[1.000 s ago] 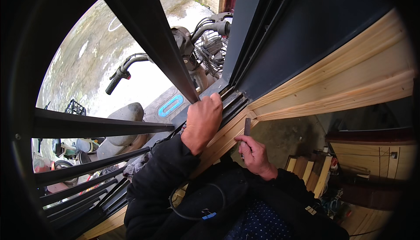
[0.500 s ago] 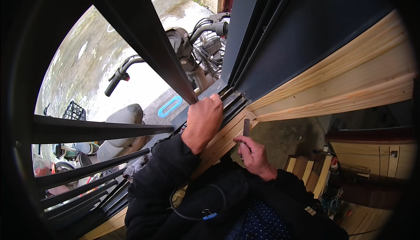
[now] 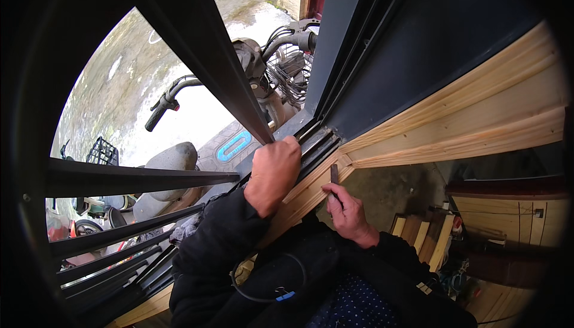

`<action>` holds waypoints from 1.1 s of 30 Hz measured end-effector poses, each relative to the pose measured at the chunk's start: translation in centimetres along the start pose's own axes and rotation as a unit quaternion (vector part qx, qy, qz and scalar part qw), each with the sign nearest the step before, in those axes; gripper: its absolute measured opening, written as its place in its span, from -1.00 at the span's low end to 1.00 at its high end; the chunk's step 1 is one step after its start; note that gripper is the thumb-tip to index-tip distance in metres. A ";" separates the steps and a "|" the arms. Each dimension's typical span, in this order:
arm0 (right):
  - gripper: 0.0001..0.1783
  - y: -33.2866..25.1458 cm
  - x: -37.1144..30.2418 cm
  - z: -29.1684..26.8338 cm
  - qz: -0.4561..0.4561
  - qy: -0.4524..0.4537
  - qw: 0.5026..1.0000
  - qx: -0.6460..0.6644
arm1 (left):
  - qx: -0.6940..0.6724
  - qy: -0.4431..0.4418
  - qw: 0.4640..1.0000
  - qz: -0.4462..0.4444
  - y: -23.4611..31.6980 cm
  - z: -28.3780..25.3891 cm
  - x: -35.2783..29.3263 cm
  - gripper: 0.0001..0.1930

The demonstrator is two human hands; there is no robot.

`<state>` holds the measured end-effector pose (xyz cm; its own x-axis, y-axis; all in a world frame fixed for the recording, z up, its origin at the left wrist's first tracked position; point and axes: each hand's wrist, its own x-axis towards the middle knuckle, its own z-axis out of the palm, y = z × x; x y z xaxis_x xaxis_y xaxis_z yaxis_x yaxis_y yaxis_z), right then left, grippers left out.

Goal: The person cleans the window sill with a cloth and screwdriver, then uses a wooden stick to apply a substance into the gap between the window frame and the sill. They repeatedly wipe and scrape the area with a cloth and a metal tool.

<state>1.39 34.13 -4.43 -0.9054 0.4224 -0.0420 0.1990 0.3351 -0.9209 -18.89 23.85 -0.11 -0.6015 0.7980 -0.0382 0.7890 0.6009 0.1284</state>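
My left hand (image 3: 274, 175) is closed in a fist over the window track (image 3: 320, 143), at the lower end of a slanting dark metal bar (image 3: 209, 47). Its fingertips and whatever they grip are hidden. In my right hand (image 3: 350, 217), thumb and fingers pinch a narrow flat metal blade (image 3: 334, 174), its end pointing up. That end lies just short of the corner where two lengths of pale wooden trim meet. One is the short sill trim (image 3: 305, 198); the other is the long moulded trim (image 3: 454, 116) running off to the right.
Dark window bars (image 3: 137, 178) cross the left side. Outside stands a scooter (image 3: 251, 83) with a basket. At right below are stacked wood strips (image 3: 421, 235) and a wooden cabinet (image 3: 508, 217). A cord loop with a blue clip (image 3: 285, 296) hangs before my chest.
The blade has drawn back slightly from the trim corner and turned a little in my right hand. My left fist has shifted slightly left and down.
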 end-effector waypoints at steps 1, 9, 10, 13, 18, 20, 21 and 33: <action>-0.72 0.0 -0.1 0.0 0.005 0.002 1.000 -0.006 | 0.000 0.000 1.000 0.000 0.1 0.2 0.3 -0.92; -0.66 -0.1 -0.3 0.0 0.073 0.004 0.997 0.013 | -0.016 0.016 1.000 -0.001 0.9 1.0 1.9 -0.91; -0.66 -0.1 -0.3 0.1 0.077 0.003 0.997 0.016 | -0.026 0.017 0.999 -0.004 1.1 1.0 2.1 -0.90; -0.66 0.0 -0.3 0.3 0.065 0.007 0.998 0.010 | -0.035 0.030 0.999 -0.015 1.4 1.0 2.4 -0.90; -0.67 0.1 -0.6 0.4 0.062 0.011 0.998 0.010 | -0.076 0.011 0.997 -0.022 1.3 1.4 3.0 -0.92; -0.67 0.0 -0.6 0.4 0.061 0.016 0.998 0.004 | -0.083 0.011 0.996 -0.028 1.3 1.6 3.0 -0.92; -0.67 0.0 -0.6 0.4 0.056 0.015 0.998 0.004 | -0.086 0.015 0.996 -0.030 1.3 1.6 3.0 -0.92; -0.67 0.0 -0.8 0.3 0.038 0.026 0.999 0.004 | -0.077 0.038 0.996 -0.019 1.1 1.5 2.3 -0.92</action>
<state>1.96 33.57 -4.49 -0.8673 0.4894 -0.0915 0.2630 0.2943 -0.9188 -19.21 26.49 -1.53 -0.6432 0.7651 0.0293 0.7401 0.6114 0.2799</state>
